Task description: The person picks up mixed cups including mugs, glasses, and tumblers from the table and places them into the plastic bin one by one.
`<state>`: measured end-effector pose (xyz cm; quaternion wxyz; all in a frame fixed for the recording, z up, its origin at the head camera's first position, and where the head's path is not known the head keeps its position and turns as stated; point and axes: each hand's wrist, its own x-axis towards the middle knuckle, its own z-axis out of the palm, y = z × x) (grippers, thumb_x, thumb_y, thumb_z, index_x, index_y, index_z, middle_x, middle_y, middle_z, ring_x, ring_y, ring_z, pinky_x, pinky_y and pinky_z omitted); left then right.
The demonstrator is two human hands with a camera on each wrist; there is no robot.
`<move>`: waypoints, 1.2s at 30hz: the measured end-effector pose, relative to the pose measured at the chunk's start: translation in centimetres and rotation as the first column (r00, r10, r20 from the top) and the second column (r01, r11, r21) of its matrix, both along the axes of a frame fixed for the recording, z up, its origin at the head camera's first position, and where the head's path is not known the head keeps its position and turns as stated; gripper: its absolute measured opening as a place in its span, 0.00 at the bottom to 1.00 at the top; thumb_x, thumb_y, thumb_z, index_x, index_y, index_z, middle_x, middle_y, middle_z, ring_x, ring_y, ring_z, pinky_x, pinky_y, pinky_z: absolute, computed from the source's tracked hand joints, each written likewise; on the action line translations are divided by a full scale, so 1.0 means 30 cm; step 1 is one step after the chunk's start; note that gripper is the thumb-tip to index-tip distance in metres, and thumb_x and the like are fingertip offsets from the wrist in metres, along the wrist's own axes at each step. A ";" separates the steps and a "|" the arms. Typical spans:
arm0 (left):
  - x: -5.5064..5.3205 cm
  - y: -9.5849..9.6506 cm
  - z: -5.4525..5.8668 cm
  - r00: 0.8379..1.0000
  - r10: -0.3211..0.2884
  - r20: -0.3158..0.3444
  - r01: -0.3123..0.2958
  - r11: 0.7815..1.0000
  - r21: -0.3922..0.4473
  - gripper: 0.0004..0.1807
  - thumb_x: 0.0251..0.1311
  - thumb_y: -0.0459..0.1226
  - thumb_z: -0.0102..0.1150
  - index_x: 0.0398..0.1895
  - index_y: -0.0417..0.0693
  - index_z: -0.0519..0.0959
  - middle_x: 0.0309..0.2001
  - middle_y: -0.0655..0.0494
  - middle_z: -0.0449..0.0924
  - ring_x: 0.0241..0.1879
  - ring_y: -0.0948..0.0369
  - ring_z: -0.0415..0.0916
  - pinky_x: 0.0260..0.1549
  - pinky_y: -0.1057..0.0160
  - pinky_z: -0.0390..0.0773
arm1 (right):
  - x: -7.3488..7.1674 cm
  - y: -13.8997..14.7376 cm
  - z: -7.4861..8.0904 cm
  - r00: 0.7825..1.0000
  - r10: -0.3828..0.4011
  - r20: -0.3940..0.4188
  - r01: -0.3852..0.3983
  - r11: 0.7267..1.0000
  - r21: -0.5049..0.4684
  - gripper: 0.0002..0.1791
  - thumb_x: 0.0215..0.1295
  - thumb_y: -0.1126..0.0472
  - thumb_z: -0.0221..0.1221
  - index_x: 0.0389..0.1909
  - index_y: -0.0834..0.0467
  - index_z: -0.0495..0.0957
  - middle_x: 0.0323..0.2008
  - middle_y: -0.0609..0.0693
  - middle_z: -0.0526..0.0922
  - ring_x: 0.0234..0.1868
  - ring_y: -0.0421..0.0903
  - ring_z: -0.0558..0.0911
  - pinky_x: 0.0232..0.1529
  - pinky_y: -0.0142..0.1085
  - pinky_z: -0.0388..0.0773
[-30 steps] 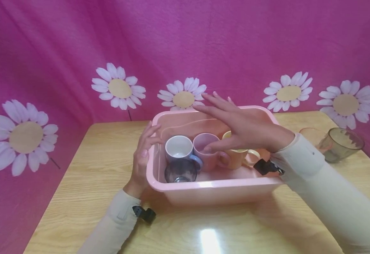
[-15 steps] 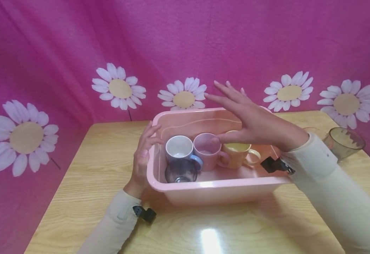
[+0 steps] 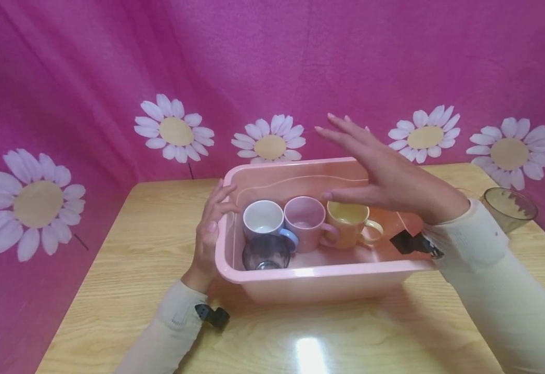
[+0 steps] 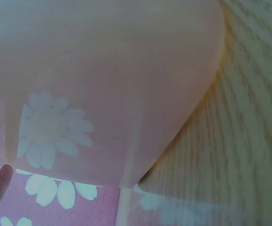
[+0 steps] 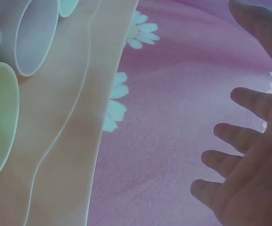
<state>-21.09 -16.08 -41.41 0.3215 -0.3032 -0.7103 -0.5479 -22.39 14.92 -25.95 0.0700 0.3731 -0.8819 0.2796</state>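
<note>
A pink plastic basin [image 3: 319, 271] stands on the table. My left hand [image 3: 203, 240] grips its left rim, fingers bent over the edge; one fingertip [image 4: 3, 176] shows at the rim in the left wrist view. Inside the basin, a mug with a white inside and blue handle [image 3: 263, 218], a pink mug [image 3: 302, 235] and a yellow mug [image 3: 345, 234] stand upright in a row. A dark see-through glass cup [image 3: 266, 252] sits in front of the white-lined mug. My right hand [image 3: 386, 176] hovers over the basin's right part, fingers spread, holding nothing.
At the table's right, a smoky glass [image 3: 510, 210] stands partly behind the right sleeve [image 3: 478, 244], with the edge of an orange-tinted glass beside it. A magenta cloth with daisies [image 3: 347, 62] hangs behind the wooden table [image 3: 160, 223].
My right hand has moved to the right, away from the pink mug, uncovering the yellow mug. The left hand, basin and cups have stayed put.
</note>
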 end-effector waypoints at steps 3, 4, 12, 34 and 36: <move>0.002 -0.002 0.002 1.000 -0.001 -0.001 0.001 1.000 -0.002 0.24 0.62 0.46 0.30 0.40 0.37 0.73 0.65 0.42 0.66 0.73 0.47 0.47 0.69 0.43 0.48 | 0.001 0.003 0.004 1.000 -0.013 -0.013 0.013 1.000 0.000 0.48 0.53 0.46 0.69 0.72 0.31 0.53 0.75 0.33 0.43 0.76 0.43 0.41 0.63 0.70 0.50; 0.002 -0.003 0.002 1.000 -0.003 -0.003 0.003 1.000 -0.002 0.24 0.62 0.46 0.30 0.40 0.37 0.73 0.65 0.42 0.66 0.73 0.47 0.47 0.69 0.43 0.49 | 0.002 0.006 0.005 1.000 -0.018 -0.016 0.018 1.000 0.000 0.48 0.53 0.46 0.69 0.72 0.31 0.53 0.75 0.33 0.43 0.76 0.43 0.42 0.63 0.71 0.50; -0.009 -0.006 0.005 1.000 0.002 -0.010 -0.002 1.000 -0.017 0.24 0.62 0.45 0.31 0.41 0.38 0.74 0.65 0.42 0.66 0.73 0.46 0.47 0.69 0.43 0.51 | 0.006 0.040 0.000 0.999 -0.028 -0.046 0.026 0.998 -0.057 0.49 0.51 0.52 0.71 0.72 0.35 0.56 0.75 0.35 0.47 0.75 0.43 0.45 0.65 0.69 0.48; -0.011 -0.015 -0.011 1.000 -0.004 -0.004 0.004 1.000 -0.001 0.25 0.63 0.47 0.29 0.40 0.38 0.74 0.65 0.42 0.66 0.73 0.48 0.48 0.69 0.43 0.49 | 0.008 0.109 -0.008 0.994 -0.077 -0.077 0.071 0.994 -0.082 0.48 0.49 0.58 0.73 0.71 0.41 0.60 0.74 0.40 0.51 0.74 0.48 0.52 0.66 0.65 0.52; -0.011 -0.017 -0.009 1.000 -0.001 -0.002 0.001 1.000 -0.006 0.25 0.63 0.47 0.29 0.41 0.38 0.74 0.65 0.43 0.66 0.73 0.49 0.48 0.69 0.43 0.50 | 0.009 0.113 0.000 0.993 -0.087 -0.083 0.079 0.993 -0.088 0.49 0.48 0.59 0.73 0.72 0.41 0.60 0.74 0.39 0.51 0.74 0.48 0.52 0.66 0.65 0.51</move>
